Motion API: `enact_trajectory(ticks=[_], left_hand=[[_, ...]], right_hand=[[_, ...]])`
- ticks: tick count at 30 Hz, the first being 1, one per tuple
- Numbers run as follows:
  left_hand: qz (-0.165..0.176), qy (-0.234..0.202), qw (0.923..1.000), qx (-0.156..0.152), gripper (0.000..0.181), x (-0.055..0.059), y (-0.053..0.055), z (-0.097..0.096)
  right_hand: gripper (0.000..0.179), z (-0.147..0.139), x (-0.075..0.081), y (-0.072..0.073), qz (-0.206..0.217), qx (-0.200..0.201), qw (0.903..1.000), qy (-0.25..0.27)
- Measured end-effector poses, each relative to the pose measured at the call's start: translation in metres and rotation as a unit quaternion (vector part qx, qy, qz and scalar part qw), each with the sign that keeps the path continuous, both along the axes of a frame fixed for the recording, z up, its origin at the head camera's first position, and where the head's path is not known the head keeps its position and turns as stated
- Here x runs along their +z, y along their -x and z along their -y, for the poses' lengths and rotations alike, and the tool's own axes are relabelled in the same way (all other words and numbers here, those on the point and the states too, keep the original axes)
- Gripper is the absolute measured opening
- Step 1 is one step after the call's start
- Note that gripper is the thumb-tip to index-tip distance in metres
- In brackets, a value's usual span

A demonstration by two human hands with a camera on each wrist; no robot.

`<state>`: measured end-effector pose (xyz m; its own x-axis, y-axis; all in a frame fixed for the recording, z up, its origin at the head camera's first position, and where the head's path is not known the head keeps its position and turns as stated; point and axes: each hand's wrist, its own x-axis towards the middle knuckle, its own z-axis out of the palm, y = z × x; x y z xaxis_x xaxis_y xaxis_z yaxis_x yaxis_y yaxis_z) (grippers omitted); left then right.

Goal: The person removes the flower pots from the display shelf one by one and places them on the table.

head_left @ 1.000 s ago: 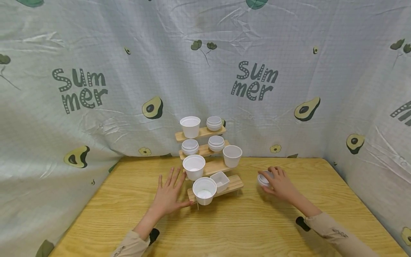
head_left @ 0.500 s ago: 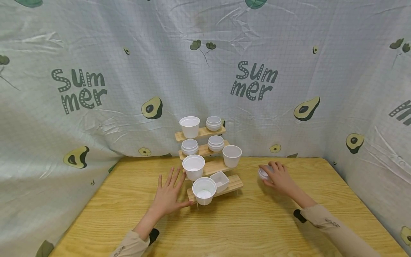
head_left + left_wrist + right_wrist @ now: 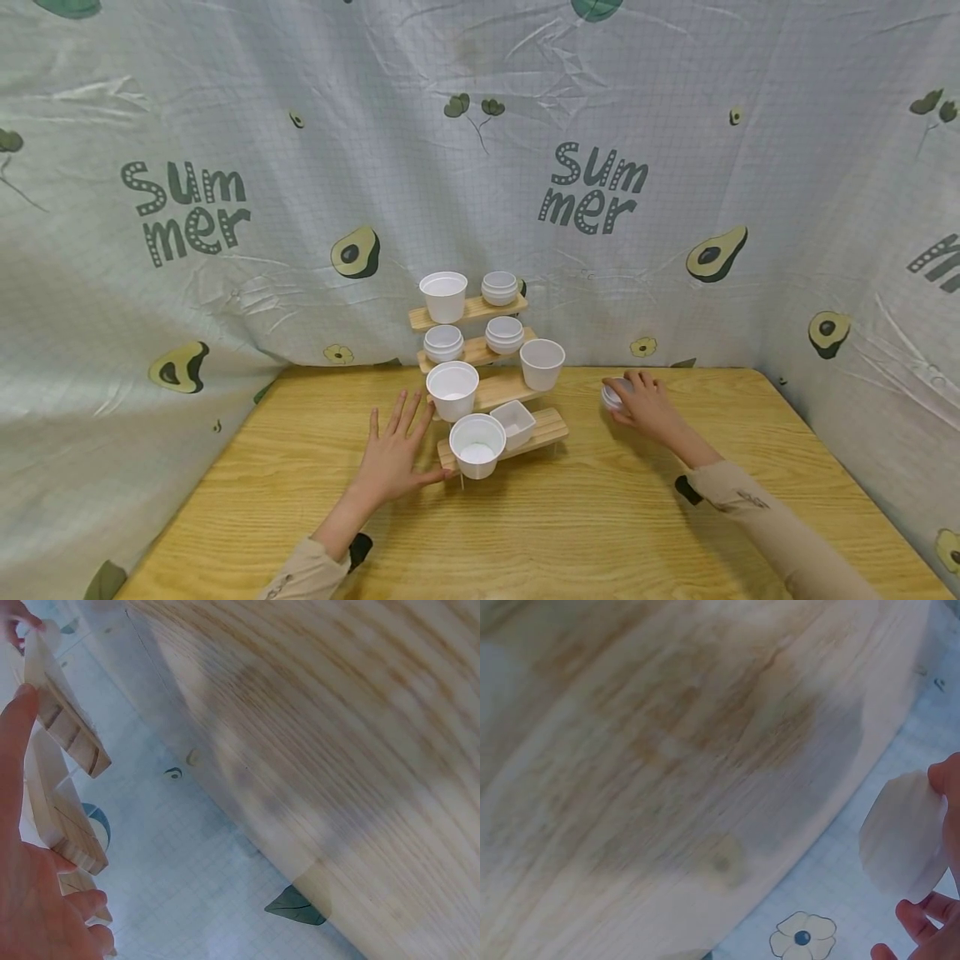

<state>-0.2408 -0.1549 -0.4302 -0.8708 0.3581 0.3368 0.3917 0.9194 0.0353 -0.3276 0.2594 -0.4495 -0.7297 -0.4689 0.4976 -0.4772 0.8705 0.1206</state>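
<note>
In the head view, my right hand (image 3: 651,410) pinches a small white round pot (image 3: 611,395) between thumb and fingers, right of the stand. Its pale surface (image 3: 904,836) appears against the cloth in the right wrist view. My left hand (image 3: 390,458) lies left of the tiered wooden stand (image 3: 551,425), fingers straight and spread, thumb touching the lowest board's left end. White pots stand on every tier. The lowest board bears a round pot (image 3: 477,468) and a square pot (image 3: 514,423). Board ends (image 3: 82,746) show beside my fingers in the left wrist view.
A wood-grain table (image 3: 570,533) carries the stand near its back edge. Behind and at both sides hangs a printed cloth (image 3: 300,192) with avocados and lettering. Two larger pots, including a tall one (image 3: 542,367), sit on the third tier, close to the board ends.
My right hand has shifted slightly back, away from me, with the small pot in its fingers. The left hand and the stand have stayed in place.
</note>
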Motion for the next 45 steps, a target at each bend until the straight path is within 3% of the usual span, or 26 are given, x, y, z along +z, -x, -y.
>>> enact_trajectory(ticks=[14, 23, 31, 45], left_hand=[[0.004, -0.005, 1.0000, -0.003, 0.103, 0.002, -0.001, -0.001], [0.000, -0.003, 1.0000, -0.003, 0.103, 0.002, 0.000, -0.001], [-0.002, 0.002, 1.0000, -0.002, 0.103, 0.001, 0.001, -0.001], [-0.009, -0.005, 0.9999, -0.002, 0.103, 0.000, 0.001, 0.000]], right_hand=[[0.041, 0.005, -0.004, 0.016, 0.021, -0.011, 0.9997, -0.007], [0.040, 0.007, -0.004, 0.022, -0.003, -0.019, 0.9992, -0.034], [0.040, 0.009, -0.003, 0.025, 0.031, -0.039, 0.9977, -0.046], [0.040, 0.009, -0.007, 0.028, 0.054, -0.047, 0.9964, -0.045]])
